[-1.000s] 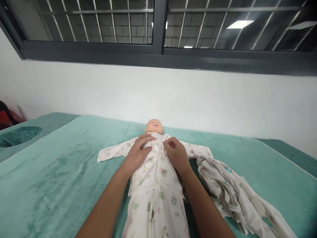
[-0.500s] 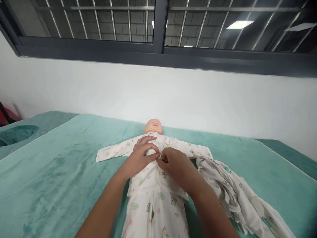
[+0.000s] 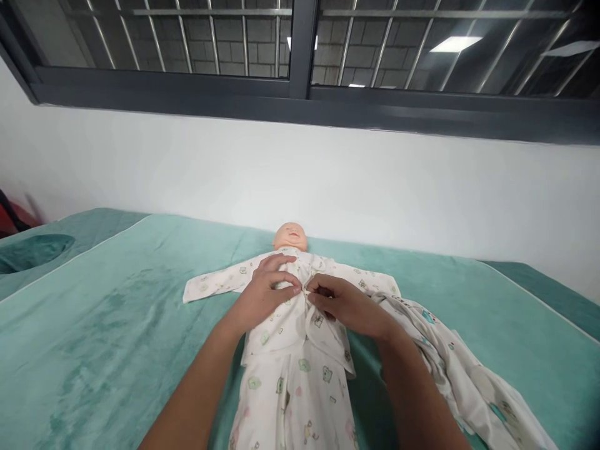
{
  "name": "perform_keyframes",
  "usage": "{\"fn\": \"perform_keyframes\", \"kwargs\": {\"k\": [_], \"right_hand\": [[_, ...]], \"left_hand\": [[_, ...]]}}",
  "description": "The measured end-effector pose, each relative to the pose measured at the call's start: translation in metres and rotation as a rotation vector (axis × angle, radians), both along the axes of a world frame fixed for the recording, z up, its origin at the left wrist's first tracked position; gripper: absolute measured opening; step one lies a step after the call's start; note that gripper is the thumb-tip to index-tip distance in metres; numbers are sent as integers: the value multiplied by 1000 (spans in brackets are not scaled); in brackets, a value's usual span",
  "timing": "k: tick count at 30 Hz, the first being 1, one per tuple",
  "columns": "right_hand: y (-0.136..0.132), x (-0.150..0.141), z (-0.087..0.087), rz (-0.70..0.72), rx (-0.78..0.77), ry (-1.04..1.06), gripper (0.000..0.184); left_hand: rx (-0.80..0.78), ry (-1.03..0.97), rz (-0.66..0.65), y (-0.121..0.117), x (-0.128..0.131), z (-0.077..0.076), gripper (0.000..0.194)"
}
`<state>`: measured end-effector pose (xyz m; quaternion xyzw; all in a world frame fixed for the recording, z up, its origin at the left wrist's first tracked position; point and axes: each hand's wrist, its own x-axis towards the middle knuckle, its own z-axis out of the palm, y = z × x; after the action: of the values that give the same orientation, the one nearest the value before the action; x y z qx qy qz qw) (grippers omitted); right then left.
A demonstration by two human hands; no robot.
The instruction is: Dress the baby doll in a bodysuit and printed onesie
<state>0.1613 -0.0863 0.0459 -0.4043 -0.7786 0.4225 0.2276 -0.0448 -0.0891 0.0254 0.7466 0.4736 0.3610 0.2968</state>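
Observation:
A baby doll (image 3: 290,237) lies on its back, dressed in a white printed shirt (image 3: 276,334) and matching trousers (image 3: 293,400). My left hand (image 3: 269,287) rests across the chest, thumb and forefinger pinching the cloth at the front opening, the other fingers lying on the shirt. Opposite it, my right hand (image 3: 340,300) is closed in a pinch on the shirt's front edge, fingertips almost meeting those of the left. Whatever small fastening may lie between the fingertips is too small to make out. Both sleeves stretch out sideways, and no doll hands show at the cuffs.
A crumpled white printed garment (image 3: 462,369) lies to the right, beside my right forearm. Green plush fabric (image 3: 117,331) covers the surface, with a round recess (image 3: 35,252) at far left. Behind stand a white wall (image 3: 234,169) and a dark-framed window (image 3: 300,103) with bars.
My right hand has shifted slightly to the right, pulling the shirt's edge a little, and its forearm has swung right. The left hand has barely moved on the chest.

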Motion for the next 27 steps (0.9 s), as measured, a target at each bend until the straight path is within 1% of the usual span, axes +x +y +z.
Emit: {"fn": "perform_keyframes", "kwargs": {"k": [2, 6, 8, 10, 13, 16, 18, 20, 22, 24, 26, 27], "right_hand": [[2, -2, -3, -36, 45, -6, 15], [7, -9, -11, -147, 196, -8, 12], [9, -12, -14, -184, 235, 6, 11], [9, -14, -16, -222, 212, 26, 11], [8, -16, -15, -253, 98, 77, 12], [9, -17, -16, -292, 0, 160, 16], [11, -18, -18, -386, 0, 238, 17], [12, -20, -22, -465, 25, 338, 16], [14, -22, -27, -488, 26, 459, 18], [16, -23, -33, -505, -3, 573, 23], [20, -22, -41, -575, -14, 630, 30], [23, -20, -46, -611, 2, 623, 34]], "left_hand": [[11, -5, 3, 0, 0, -1, 16], [27, 10, -8, -1, 2, -2, 16], [30, 25, -12, -1, 2, -2, 16], [37, 33, -6, -2, 4, -2, 17], [72, 57, 41, -2, 8, -3, 17], [162, 99, 192, -2, 17, -6, 18], [213, 154, 324, -2, 23, -8, 19], [233, 244, 414, -4, 29, -8, 25], [237, 343, 455, -7, 33, -6, 30], [243, 405, 464, -10, 36, -4, 28], [235, 393, 469, -12, 37, -2, 26], [213, 352, 470, -11, 36, -1, 27]]}}
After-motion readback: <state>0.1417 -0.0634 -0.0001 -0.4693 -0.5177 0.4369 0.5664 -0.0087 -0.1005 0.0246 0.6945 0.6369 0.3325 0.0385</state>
